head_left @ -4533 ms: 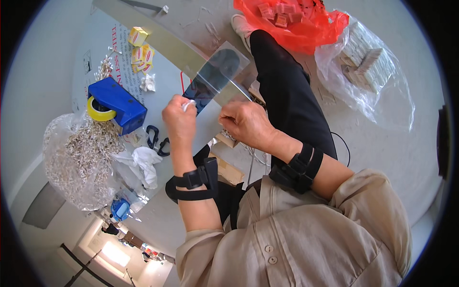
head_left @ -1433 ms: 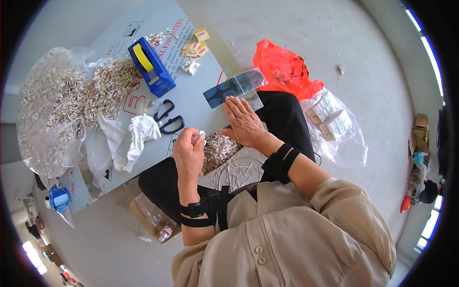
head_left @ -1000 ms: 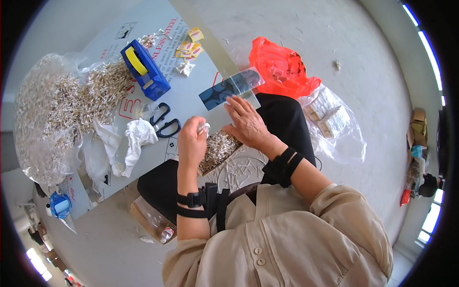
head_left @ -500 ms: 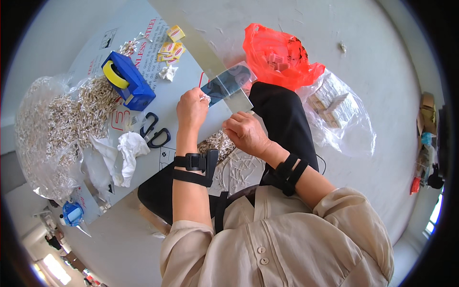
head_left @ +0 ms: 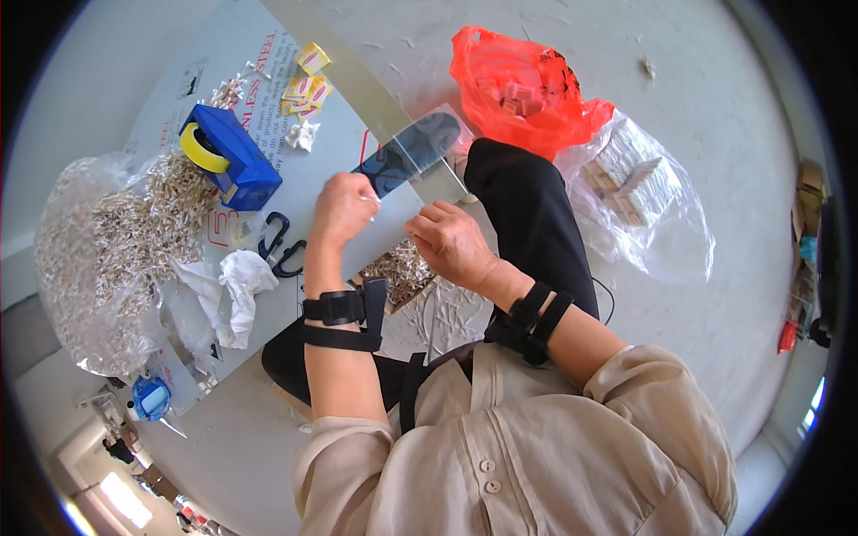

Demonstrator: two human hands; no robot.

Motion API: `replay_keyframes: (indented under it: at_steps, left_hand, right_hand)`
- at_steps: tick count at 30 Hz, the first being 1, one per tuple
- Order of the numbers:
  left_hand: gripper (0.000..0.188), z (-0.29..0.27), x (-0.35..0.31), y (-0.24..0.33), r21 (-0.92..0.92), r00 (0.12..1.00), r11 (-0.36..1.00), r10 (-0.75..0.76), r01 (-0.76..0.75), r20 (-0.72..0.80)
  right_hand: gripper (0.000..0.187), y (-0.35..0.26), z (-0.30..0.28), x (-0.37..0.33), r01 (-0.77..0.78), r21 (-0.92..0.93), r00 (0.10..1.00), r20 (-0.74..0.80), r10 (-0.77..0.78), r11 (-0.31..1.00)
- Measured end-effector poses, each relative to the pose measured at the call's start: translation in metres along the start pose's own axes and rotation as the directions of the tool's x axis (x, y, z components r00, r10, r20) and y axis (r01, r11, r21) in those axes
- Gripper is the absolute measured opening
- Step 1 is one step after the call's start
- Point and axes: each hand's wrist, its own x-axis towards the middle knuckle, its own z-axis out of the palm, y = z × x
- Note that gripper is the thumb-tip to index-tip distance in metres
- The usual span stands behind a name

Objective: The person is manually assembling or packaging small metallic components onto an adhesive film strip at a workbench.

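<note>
My left hand (head_left: 344,207) is raised over the grey board (head_left: 179,107), its fingers pinched on a small pale piece. My right hand (head_left: 451,241) hovers beside it, fingers curled inward; whether it holds anything is hidden. Just beyond both hands lies a clear flat sleeve with a dark card inside (head_left: 407,156), on a long pale strip (head_left: 357,85). A heap of small pale pieces (head_left: 402,268) rests on my lap below the hands. Both wrists wear black straps.
A blue tape dispenser with a yellow roll (head_left: 223,159), black scissors (head_left: 281,246), crumpled white plastic (head_left: 237,281) and a big clear bag of pale pieces (head_left: 107,241) lie at left. Yellow packets (head_left: 308,76) sit farther off. An orange bag (head_left: 523,85) and a clear bag of wooden blocks (head_left: 639,188) lie at right.
My left hand has lifted from the heap on my lap up toward the clear sleeve. My right hand has drawn back a little from the sleeve. The view has tilted.
</note>
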Motion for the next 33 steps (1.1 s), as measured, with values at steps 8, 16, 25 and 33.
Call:
replay_keyframes:
  at_steps: [8,16,25,33]
  left_hand:
    - [0.015,-0.029,-0.05,-0.023,-0.36,0.917,0.928,-0.222,0.094,-0.333]
    - [0.012,-0.027,-0.101,-0.028,-0.44,0.864,0.893,-0.296,0.098,-0.407]
    - [0.011,-0.011,-0.114,-0.034,-0.559,0.868,0.827,-0.312,0.049,-0.386]
    - [0.01,-0.018,-0.118,-0.041,-0.552,0.866,0.833,-0.297,0.029,-0.402]
  right_hand:
    - [0.06,-0.008,0.004,0.017,0.121,-0.301,0.982,0.175,-0.07,0.946]
    - [0.096,-0.021,0.02,0.029,0.177,-0.319,0.938,0.341,-0.061,0.931]
    - [0.093,-0.027,0.034,0.022,0.121,-0.347,0.956,0.292,-0.016,0.93]
    - [0.082,-0.034,0.033,0.016,0.189,-0.362,0.939,0.339,-0.06,0.913]
